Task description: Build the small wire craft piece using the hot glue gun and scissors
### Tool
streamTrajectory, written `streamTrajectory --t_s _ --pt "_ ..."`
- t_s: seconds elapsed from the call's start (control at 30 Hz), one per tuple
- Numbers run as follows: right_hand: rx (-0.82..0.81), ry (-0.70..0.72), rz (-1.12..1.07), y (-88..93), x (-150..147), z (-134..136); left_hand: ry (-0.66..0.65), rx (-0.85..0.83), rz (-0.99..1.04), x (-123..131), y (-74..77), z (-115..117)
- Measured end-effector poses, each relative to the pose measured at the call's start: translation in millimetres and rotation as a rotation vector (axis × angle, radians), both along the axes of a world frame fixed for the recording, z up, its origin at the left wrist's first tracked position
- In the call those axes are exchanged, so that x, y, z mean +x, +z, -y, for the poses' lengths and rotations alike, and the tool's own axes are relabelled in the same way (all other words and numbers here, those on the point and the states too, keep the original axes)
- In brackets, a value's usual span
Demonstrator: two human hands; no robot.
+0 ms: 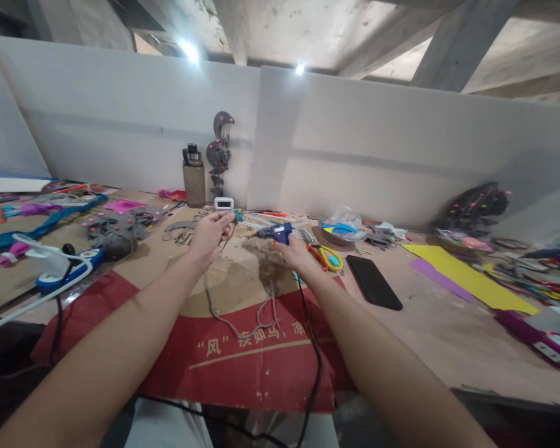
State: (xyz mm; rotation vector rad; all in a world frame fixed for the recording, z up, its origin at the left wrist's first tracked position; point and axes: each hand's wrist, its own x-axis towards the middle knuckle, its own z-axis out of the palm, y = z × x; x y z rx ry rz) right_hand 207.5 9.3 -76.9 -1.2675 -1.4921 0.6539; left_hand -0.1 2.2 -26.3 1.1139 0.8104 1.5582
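Both arms are stretched out over the far middle of the bench. The left hand (211,231) has its fingers pinched narrow around a teal-tipped piece (238,216), held up just off the surface. The right hand (293,252) is wrapped closed around the grip of a blue glue gun (275,233), with the nozzle pointing left toward that piece and only a small gap between the two. The gun's black cable (315,348) runs back along the right forearm toward the near edge. A grey cord (261,311) lies looped on the red printed cardboard (242,373) below the hands; whether it joins the pinched piece is too small to tell. By the look of it, this is the gluing step, lined up but without contact. The next move calls for closing that gap with a steady nozzle, keeping the left fingertips clear of the hot tip and squeezing gently. The scissors (327,255) and a black phone (373,283) sit just right of the gun hand.
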Motion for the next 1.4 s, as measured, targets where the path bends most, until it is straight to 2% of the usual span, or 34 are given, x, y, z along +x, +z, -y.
streamTrajectory --t_s 0.1,0.17,0.23,0.3,0.47,0.53,0.57,0.67,0.83,0.97,1.2,1.4 --pt "-0.049 -0.171 0.151 -8.2 10.0 -2.3 -0.002 0.032 -0.060 6.4 -0.3 4.3" --pt "0.007 -0.300 0.243 -3.8 12.3 1.6 0.030 0.060 -0.117 10.0 0.0 7.5" --pt "0.110 -0.357 0.279 6.4 8.5 7.5 0.088 0.107 -0.213 12.7 1.1 11.3" --pt "0.170 -0.248 0.151 17.8 -2.7 14.5 0.162 0.179 -0.330 14.7 2.2 15.4" --pt "0.038 0.331 -0.552 33.9 -48.1 37.7 0.298 0.320 -0.551 17.6 2.5 23.2" --pt "-0.069 0.437 -0.693 36.3 -59.5 46.4 0.300 0.329 -0.575 18.7 2.4 24.9" --pt "-0.121 0.444 -0.716 37.2 -62.0 49.6 0.299 0.327 -0.569 19.2 2.5 25.6" --pt "-0.161 0.327 -0.638 38.9 -58.8 52.7 0.282 0.298 -0.524 21.0 3.2 26.6" --pt "0.024 0.127 -0.344 40.8 -44.5 47.2 0.175 0.236 -0.479 24.9 1.6 25.5" --pt "0.139 0.036 -0.246 43.3 -41.4 47.5 0.102 0.204 -0.438 27.7 -1.2 24.6" --pt "0.152 0.034 -0.145 42.3 -40.6 48.1 0.054 0.189 -0.452 29.0 1.5 29.0" --pt "0.136 0.087 -0.211 41.3 -42.6 46.7 -0.002 0.180 -0.448 30.1 3.9 30.5"
